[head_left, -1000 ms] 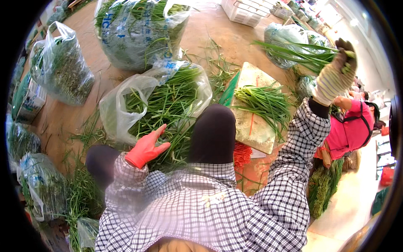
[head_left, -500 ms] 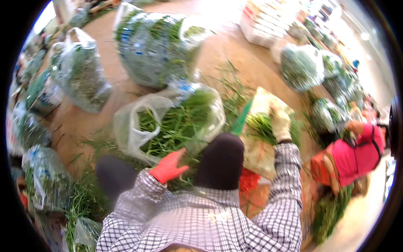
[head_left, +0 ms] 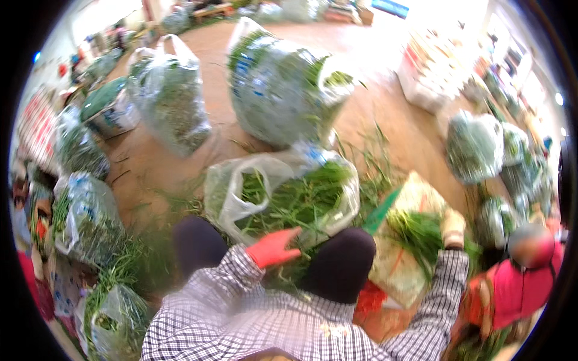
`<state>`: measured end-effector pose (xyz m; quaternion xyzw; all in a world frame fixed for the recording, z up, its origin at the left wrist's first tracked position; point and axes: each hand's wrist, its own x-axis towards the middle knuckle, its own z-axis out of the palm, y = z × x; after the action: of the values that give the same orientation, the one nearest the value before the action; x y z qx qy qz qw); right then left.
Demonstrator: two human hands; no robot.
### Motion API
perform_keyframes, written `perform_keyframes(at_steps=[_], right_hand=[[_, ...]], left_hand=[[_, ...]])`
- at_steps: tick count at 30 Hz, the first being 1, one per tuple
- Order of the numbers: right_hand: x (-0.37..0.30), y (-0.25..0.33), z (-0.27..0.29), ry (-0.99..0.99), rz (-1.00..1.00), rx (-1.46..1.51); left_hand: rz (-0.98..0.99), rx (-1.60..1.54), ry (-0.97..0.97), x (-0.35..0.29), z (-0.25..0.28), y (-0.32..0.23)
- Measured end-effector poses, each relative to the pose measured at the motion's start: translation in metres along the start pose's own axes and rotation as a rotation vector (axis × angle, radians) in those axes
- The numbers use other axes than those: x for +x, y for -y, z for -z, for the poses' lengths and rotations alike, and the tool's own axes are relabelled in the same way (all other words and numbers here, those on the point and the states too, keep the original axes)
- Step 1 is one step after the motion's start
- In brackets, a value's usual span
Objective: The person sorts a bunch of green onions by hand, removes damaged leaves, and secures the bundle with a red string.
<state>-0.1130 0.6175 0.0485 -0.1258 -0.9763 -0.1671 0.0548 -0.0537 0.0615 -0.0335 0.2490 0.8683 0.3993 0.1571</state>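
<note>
My left hand (head_left: 274, 248), in a red glove, is held over my lap just in front of an open white plastic bag (head_left: 218, 201). Its fingers are spread and nothing is in them. Long thin green leaves (head_left: 289, 198) fill that bag. My right hand (head_left: 453, 228), in a pale glove, is at the right side of a bunch of long-leaved greens (head_left: 415, 231). The bunch lies on a flattened pale sack (head_left: 400, 274) by my right knee. How the fingers of my right hand meet the leaves is too small and blurred to tell.
Past the open bag stands a big stuffed bag of greens (head_left: 277, 90), with another full bag (head_left: 171, 102) to its left. More bags line both sides. A person in pink (head_left: 524, 289) sits at right. White boxes (head_left: 430, 72) are stacked at the back right.
My view has turned left, so the scene sits further right. My right hand has shifted from over the bunch to its right side. My left hand stays open near the bag.
</note>
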Motion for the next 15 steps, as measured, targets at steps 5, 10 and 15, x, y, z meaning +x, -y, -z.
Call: perform_keyframes(at_steps=[5,10,15], right_hand=[[0.029,0.009,0.062,-0.060,0.199,-0.018],[0.037,0.009,0.113,0.190,0.107,-0.155],[0.059,0.022,0.130,-0.228,0.128,-0.336]], left_hand=[[0.090,-0.087,0.002,0.003,-0.002,-0.002],[0.023,-0.129,-0.009,0.008,-0.006,-0.006],[-0.025,-0.092,-0.010,0.012,-0.005,-0.002]])
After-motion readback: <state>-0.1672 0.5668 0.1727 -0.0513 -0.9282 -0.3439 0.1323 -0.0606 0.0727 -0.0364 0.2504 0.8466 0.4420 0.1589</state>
